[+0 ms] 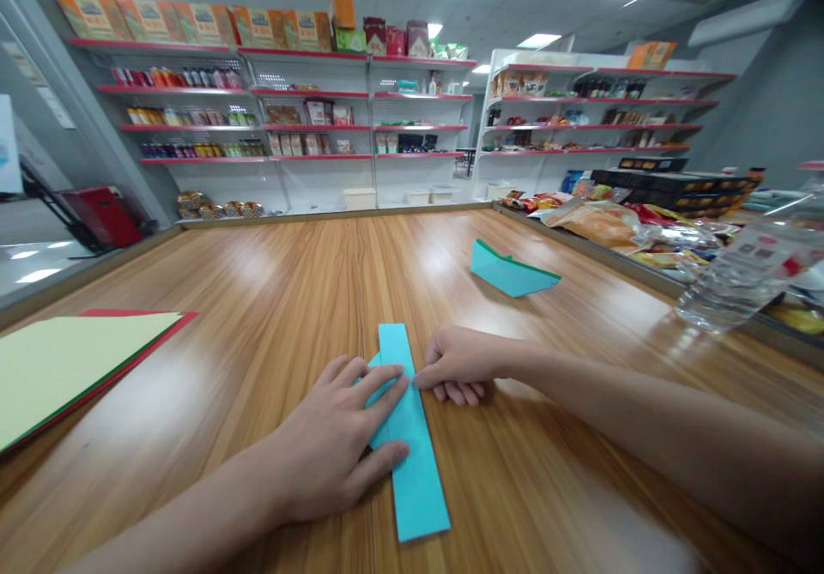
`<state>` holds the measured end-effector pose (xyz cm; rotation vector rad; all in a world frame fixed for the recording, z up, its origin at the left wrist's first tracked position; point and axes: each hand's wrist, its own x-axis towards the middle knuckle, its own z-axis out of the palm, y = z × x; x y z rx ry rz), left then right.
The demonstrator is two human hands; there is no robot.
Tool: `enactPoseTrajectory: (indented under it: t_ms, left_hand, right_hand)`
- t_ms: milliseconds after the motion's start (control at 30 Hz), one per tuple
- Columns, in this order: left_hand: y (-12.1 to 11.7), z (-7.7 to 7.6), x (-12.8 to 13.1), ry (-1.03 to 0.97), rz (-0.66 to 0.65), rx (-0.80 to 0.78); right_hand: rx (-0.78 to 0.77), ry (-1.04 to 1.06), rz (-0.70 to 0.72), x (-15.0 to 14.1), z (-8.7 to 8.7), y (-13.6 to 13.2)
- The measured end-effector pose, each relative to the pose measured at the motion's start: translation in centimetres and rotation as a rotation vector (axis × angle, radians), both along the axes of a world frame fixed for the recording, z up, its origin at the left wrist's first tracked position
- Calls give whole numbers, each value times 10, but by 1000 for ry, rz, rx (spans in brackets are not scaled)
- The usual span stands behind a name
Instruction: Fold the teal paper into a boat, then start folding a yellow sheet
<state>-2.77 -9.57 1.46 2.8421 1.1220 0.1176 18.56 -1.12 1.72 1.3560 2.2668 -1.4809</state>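
Observation:
A folded strip of light-blue paper [418, 480] lies lengthwise on the wooden table in front of me, with a slanted flap poking out from its left side. My left hand [348, 428] rests flat across the strip and flap, fingers spread. At the strip's right edge is my right hand [460, 364], its fingers curled in and its thumb side touching the paper edge. Nothing shows inside the curled fingers. Farther off to the right lies a folded blue paper boat [513, 270] with a green edge.
Pale yellow, green and red paper sheets [83, 368] are stacked at the left. A clear plastic bottle [727, 274] stands at the right, beside a rim and packaged snacks [605, 224]. Stocked shelves [309, 98] line the back beyond the wooden table [283, 274].

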Motion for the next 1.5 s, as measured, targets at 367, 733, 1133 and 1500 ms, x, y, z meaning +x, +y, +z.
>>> enactPoseTrajectory:
  t_ms: [367, 733, 1133, 1500]
  left_hand:
    - [-7, 4, 12, 37, 105, 80]
    - [-10, 0, 20, 36, 72, 84]
    - [-9, 0, 16, 149, 193, 144]
    - [-9, 6, 14, 171, 325, 149]
  right_hand:
    - [-25, -67, -124, -18, 3, -13]
    - [-41, -130, -156, -23, 7, -10]
    - [-114, -29, -146, -14, 5, -10]
    - [-130, -33, -136, -14, 5, -11]
